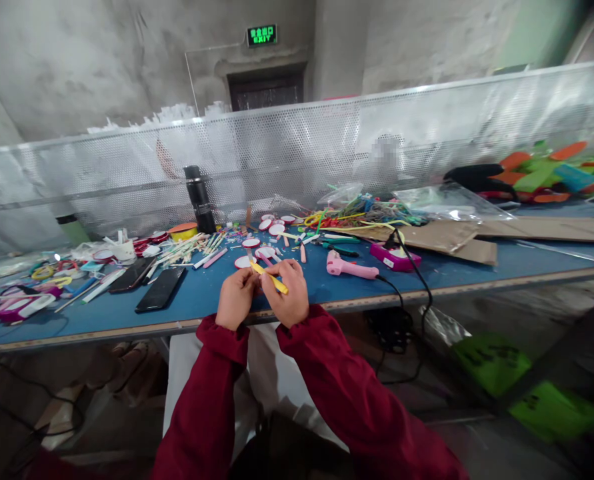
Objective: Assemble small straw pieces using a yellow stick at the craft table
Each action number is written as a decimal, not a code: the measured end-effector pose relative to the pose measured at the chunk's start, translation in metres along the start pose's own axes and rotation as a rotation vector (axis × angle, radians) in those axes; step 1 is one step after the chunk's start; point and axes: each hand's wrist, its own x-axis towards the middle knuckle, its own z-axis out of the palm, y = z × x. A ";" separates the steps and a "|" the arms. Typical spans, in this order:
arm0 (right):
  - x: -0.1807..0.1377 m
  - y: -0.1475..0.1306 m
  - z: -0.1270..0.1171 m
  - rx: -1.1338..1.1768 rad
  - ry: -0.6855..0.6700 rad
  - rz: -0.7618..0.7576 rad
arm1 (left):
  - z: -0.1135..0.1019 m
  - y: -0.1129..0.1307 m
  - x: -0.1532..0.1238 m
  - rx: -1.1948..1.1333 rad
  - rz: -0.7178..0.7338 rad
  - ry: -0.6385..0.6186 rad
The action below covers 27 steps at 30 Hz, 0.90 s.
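Both my hands are raised over the near edge of the blue table (207, 293), in dark red sleeves. My left hand (235, 297) and my right hand (289, 290) are closed together on a thin yellow stick (271, 278) that runs between their fingertips and slants down to the right. Just beyond the hands lie several white and red round discs (251, 243) and small pink and white sticks (215, 257).
A black phone (161, 289) lies left of my hands. A pink glue gun (349, 267) and a magenta box (394, 257) with black cables lie to the right. A black flask (199, 199), cardboard sheets (457, 237), colourful wires, plastic bags and a perforated metal screen stand behind.
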 end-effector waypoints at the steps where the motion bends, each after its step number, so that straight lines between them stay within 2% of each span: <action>1: 0.000 0.000 0.000 -0.001 0.007 0.000 | 0.000 0.000 0.000 0.001 -0.003 -0.002; 7: -0.001 0.001 0.000 -0.012 0.026 0.052 | -0.002 -0.003 0.001 -0.002 -0.030 -0.008; 13: 0.000 0.000 0.000 -0.002 0.008 0.007 | -0.001 -0.001 0.001 0.013 -0.007 0.003; 27: -0.001 0.002 0.001 -0.014 0.010 0.019 | -0.001 -0.003 0.002 0.008 0.000 0.000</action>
